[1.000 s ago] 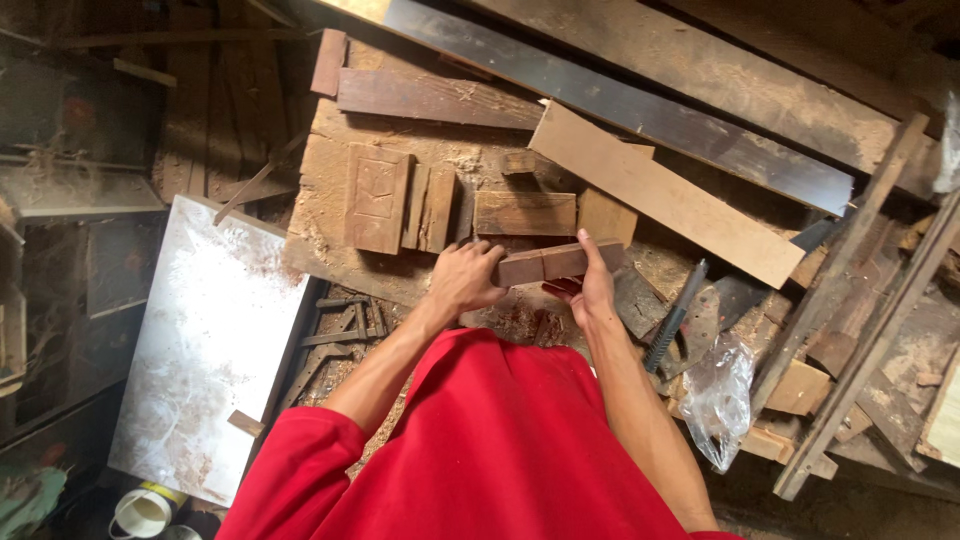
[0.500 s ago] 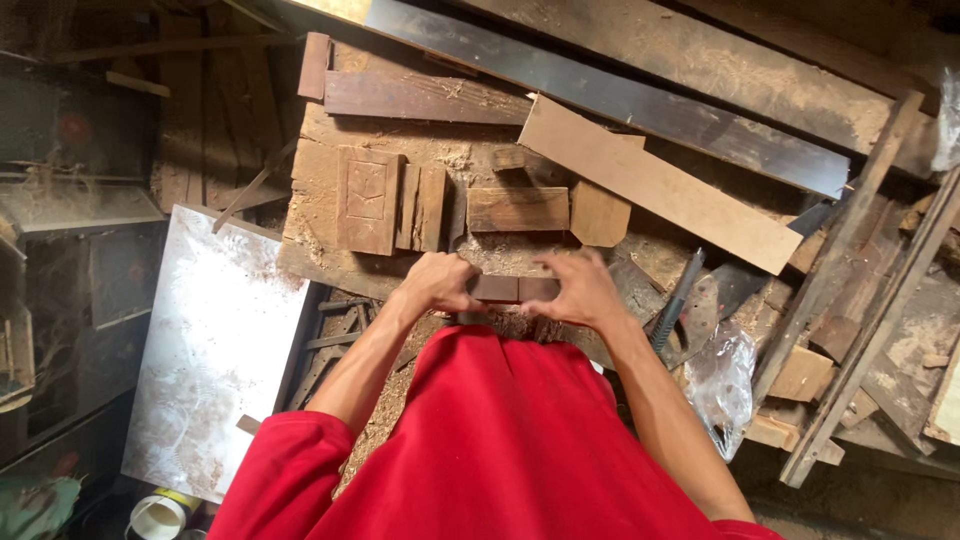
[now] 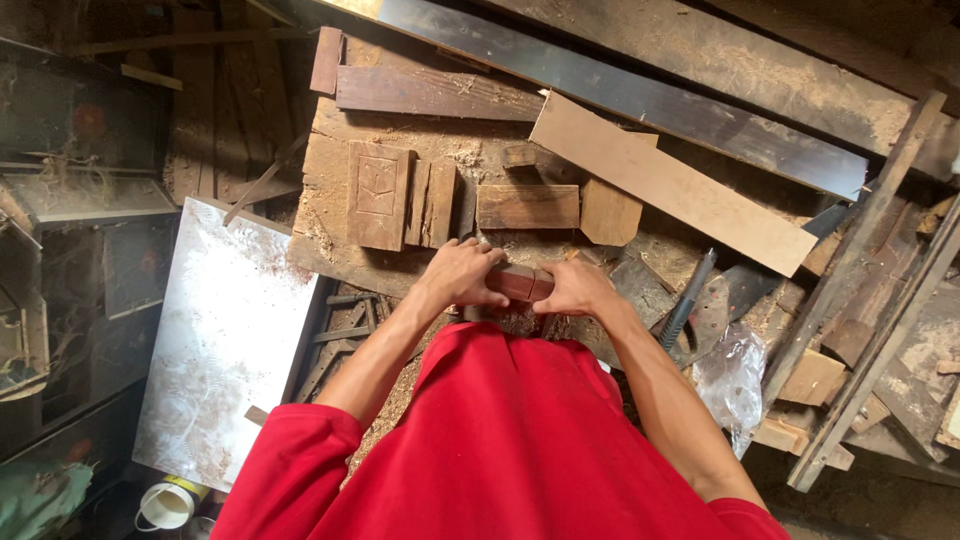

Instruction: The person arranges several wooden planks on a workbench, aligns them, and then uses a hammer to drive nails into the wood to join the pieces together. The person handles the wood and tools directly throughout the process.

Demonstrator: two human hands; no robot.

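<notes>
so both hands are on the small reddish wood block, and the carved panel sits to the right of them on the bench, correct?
Not quite. Left hand and right hand do grip the small reddish wood block, but the head view shows the carved panel up and to the left of them on the bench, not the right.

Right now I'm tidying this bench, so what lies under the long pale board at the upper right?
The pale board lies over a short brown block and sawdust-covered bench. Whatever sits beneath its middle is covered.
</notes>
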